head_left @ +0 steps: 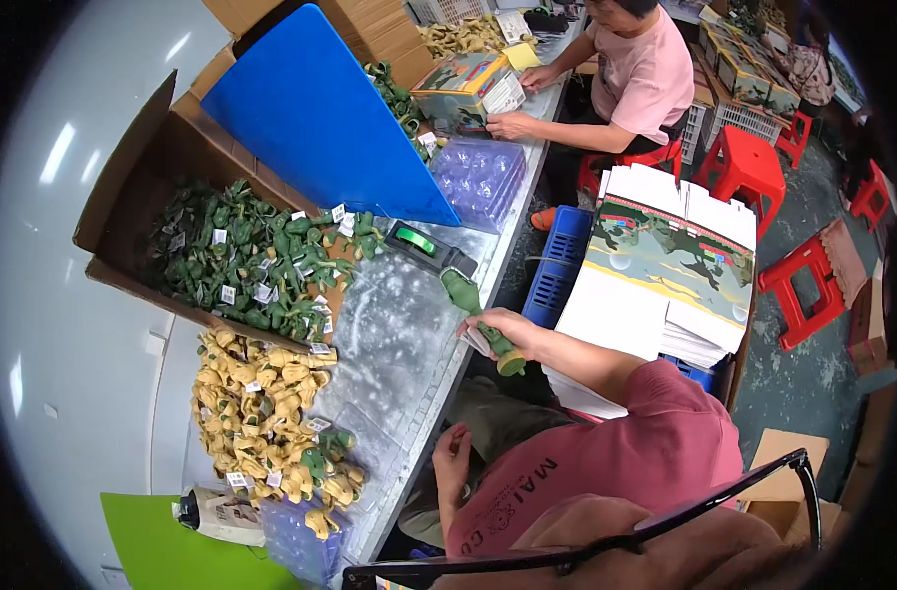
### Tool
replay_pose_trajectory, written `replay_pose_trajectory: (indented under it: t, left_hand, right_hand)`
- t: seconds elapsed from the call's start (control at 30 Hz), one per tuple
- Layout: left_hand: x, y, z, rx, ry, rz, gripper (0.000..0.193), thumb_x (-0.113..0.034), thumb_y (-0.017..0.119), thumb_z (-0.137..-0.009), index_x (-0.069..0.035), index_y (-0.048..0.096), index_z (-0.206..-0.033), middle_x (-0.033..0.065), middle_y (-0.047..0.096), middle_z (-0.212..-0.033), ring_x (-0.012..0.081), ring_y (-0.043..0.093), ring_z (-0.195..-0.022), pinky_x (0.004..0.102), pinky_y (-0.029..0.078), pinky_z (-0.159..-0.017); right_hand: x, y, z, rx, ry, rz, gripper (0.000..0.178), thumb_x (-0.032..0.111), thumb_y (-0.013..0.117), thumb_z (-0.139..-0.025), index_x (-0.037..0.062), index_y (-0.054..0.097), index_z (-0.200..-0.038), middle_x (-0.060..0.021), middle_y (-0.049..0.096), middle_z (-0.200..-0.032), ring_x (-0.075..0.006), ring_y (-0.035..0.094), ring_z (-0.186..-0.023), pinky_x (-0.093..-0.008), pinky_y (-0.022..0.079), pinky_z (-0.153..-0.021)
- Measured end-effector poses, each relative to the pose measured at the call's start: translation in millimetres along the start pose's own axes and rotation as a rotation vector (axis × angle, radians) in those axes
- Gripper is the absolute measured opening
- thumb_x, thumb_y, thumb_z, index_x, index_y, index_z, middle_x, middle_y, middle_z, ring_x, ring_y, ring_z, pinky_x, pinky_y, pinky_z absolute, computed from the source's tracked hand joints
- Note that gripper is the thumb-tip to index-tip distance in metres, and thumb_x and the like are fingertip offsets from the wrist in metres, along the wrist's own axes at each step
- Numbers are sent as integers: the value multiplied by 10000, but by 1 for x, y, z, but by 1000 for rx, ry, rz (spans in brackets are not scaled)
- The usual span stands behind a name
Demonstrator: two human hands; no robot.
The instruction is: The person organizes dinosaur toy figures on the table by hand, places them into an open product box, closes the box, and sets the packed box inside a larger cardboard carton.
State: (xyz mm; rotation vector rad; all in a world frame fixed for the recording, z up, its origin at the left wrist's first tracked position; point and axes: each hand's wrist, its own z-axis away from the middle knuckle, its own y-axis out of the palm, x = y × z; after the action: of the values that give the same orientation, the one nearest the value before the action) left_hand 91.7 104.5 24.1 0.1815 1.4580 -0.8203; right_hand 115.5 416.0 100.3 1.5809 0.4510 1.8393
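Observation:
In my right hand (512, 332) is a green toy figure (460, 289) with a tan end, held over the table's edge, with a white tag by my fingers. The figure's upper end is beside a black tape dispenser (431, 248) with a green roll; I cannot tell whether they touch. My left hand (452, 460) is loosely curled by the table's edge, and nothing shows in it. A cardboard box (124, 187) on its side spills green tagged figures (242, 261) onto the table. Yellow figures (257, 403) lie heaped nearer me.
A blue panel (330, 113) leans across the box. Clear plastic trays (478, 182) lie beyond the dispenser. Printed card sheets (665, 256) are stacked over blue crates (556, 265) on my right. A co-worker (635, 74) handles a printed carton (468, 93). Red stools (743, 162) stand behind.

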Motion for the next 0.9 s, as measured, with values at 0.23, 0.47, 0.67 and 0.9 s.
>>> replay_pose_trajectory:
  t: [0.23, 0.47, 0.67, 0.9]
  left_hand:
    - [13, -3, -2, 62, -30, 22, 316, -146, 693, -954, 5, 660, -1230, 61, 717, -1019, 106, 643, -862, 259, 504, -772]
    - [27, -9, -2, 65, -51, 1, 315, -159, 697, -951, 4, 666, -1219, 87, 727, -1042, 132, 672, -898, 277, 525, -805]
    - [23, 0, -9, 93, -99, 48, 317, -157, 702, -949, 5, 667, -1219, 91, 724, -1044, 126, 668, -907, 271, 523, -806]
    - [23, 2, -13, 117, -131, 136, 338, -159, 706, -950, 12, 658, -1238, 87, 713, -1058, 125, 654, -910, 266, 516, -814]
  right_hand:
    - [-5, -14, 3, -25, -28, 19, 321, 357, 628, -963, 70, 733, -1060, -14, 651, -837, -104, 597, -670, -263, 475, -539]
    - [-20, -13, -4, -65, -10, -6, 329, 347, 611, -977, 58, 723, -1090, -28, 658, -873, -114, 605, -697, -265, 479, -547]
    - [-17, -15, -2, -69, 4, 0, 337, 341, 608, -979, 48, 711, -1108, -30, 662, -907, -114, 610, -725, -263, 486, -568]
    - [-20, -24, -4, -159, -12, -21, 353, 379, 610, -964, 67, 738, -1071, -4, 644, -806, -103, 597, -641, -262, 468, -505]
